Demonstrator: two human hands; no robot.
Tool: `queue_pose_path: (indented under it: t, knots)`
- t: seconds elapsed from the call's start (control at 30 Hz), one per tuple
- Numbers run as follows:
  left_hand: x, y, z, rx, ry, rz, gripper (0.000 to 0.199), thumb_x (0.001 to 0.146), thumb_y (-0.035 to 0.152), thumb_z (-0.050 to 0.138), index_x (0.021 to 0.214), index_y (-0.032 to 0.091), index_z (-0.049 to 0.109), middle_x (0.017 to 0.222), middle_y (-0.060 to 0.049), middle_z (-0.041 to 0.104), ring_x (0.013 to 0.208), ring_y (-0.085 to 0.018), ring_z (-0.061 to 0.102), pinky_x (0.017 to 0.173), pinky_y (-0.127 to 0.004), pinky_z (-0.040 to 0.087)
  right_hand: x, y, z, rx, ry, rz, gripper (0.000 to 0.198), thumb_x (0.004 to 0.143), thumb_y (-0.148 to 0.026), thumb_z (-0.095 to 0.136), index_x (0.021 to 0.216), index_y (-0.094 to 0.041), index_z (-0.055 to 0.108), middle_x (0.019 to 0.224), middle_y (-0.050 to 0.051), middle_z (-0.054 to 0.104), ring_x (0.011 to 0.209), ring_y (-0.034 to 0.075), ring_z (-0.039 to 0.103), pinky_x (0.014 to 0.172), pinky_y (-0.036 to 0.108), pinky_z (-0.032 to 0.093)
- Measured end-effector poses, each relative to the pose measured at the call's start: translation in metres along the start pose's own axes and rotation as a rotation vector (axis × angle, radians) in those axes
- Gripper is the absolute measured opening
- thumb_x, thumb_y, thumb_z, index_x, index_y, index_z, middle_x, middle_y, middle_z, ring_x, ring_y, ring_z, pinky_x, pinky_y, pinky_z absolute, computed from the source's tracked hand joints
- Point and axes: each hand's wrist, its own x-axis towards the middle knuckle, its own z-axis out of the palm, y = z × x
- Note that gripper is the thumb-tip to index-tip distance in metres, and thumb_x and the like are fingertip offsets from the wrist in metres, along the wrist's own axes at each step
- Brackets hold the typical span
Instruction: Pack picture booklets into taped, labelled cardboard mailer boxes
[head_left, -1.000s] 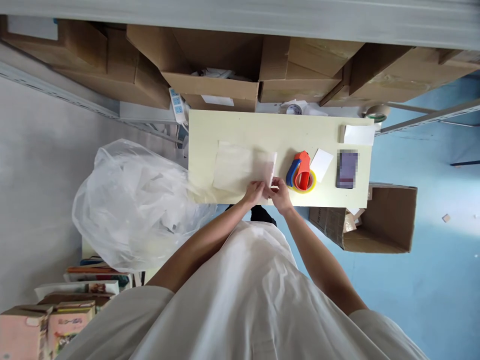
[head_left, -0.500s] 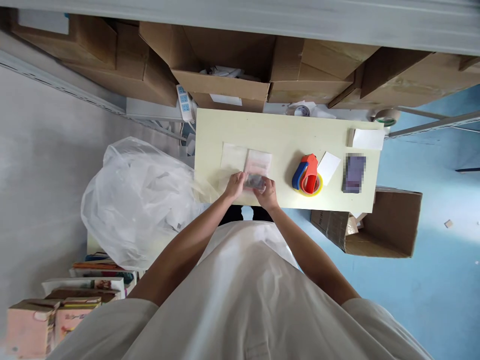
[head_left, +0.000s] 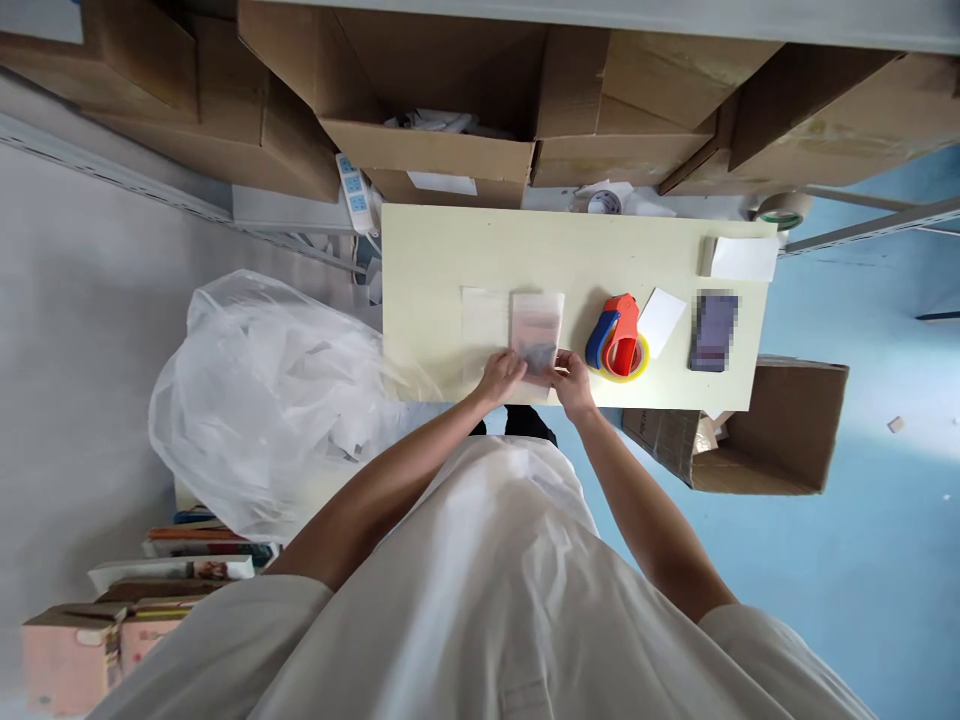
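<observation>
A small pinkish packet in a translucent wrapper lies near the table's front edge. A dark grey patch shows at its lower part; I cannot tell what it is. My left hand closes on the packet's lower left side, fingers together. At the lower right side, my right hand pinches the packet's edge. A thin translucent sheet lies flat to the left of the packet, partly behind my left hand. Right of my right hand stands a red and blue tape dispenser with a yellow-edged roll.
A white card, a pixelated dark item and a white stack lie on the table's right. Cardboard boxes line the shelf behind. A big clear plastic bag sits left; an open carton stands at lower right.
The dark grey piece between my hands has come over the pinkish packet and now lies against its lower part. My hands have shifted slightly right. The whole view has moved a little.
</observation>
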Motion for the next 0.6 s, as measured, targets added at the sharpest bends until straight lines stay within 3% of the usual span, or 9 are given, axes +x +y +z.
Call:
queue_pose_path:
  t: [0.13,0.27,0.37,0.43,0.6]
  knots:
    - [-0.008,0.018,0.008,-0.162,0.047,0.015,0.042,0.088,0.049,0.045,0.115,0.017,0.056,0.121,-0.013,0.053,0.117,-0.024,0.051,0.099,-0.036,0.041,-0.015,-0.022,0.004,-0.085,-0.032,-0.073,0.035,0.063,-0.032,0.066,0.092,-0.022,0.049,0.089,-0.001,0.055,0.064,0.01,0.051,0.06,0.028,0.047]
    - [-0.023,0.02,-0.018,-0.351,0.177,0.088,0.047,0.09,0.051,0.043,0.123,0.019,0.05,0.118,-0.011,0.058,0.105,-0.021,0.058,0.093,-0.035,0.044,-0.021,-0.031,0.042,-0.166,-0.176,-0.135,0.042,0.067,-0.038,0.067,0.101,-0.024,0.048,0.099,0.003,0.055,0.069,0.013,0.054,0.061,0.031,0.049]
    - [-0.028,0.009,-0.043,-0.37,0.261,-0.004,0.044,0.089,0.052,0.043,0.118,0.02,0.053,0.115,-0.01,0.061,0.108,-0.023,0.057,0.092,-0.036,0.044,-0.022,-0.027,0.066,-0.255,-0.27,-0.136,0.049,0.067,-0.04,0.067,0.11,-0.024,0.05,0.109,0.007,0.054,0.08,0.017,0.057,0.068,0.034,0.051]
    - [-0.026,-0.001,-0.055,-0.344,0.314,-0.109,0.042,0.089,0.052,0.044,0.11,0.019,0.056,0.111,-0.01,0.063,0.107,-0.023,0.057,0.089,-0.035,0.045,-0.021,-0.02,0.071,-0.313,-0.256,-0.103,0.05,0.068,-0.04,0.066,0.113,-0.024,0.051,0.112,0.008,0.054,0.084,0.018,0.058,0.074,0.037,0.051]
    - [-0.02,-0.023,-0.065,-0.278,0.268,-0.125,0.041,0.089,0.055,0.041,0.08,0.018,0.057,0.078,-0.005,0.063,0.085,-0.021,0.061,0.075,-0.031,0.047,-0.018,0.0,0.046,-0.332,-0.176,0.065,0.052,0.069,-0.04,0.064,0.117,-0.026,0.051,0.113,0.007,0.054,0.087,0.017,0.058,0.076,0.036,0.051]
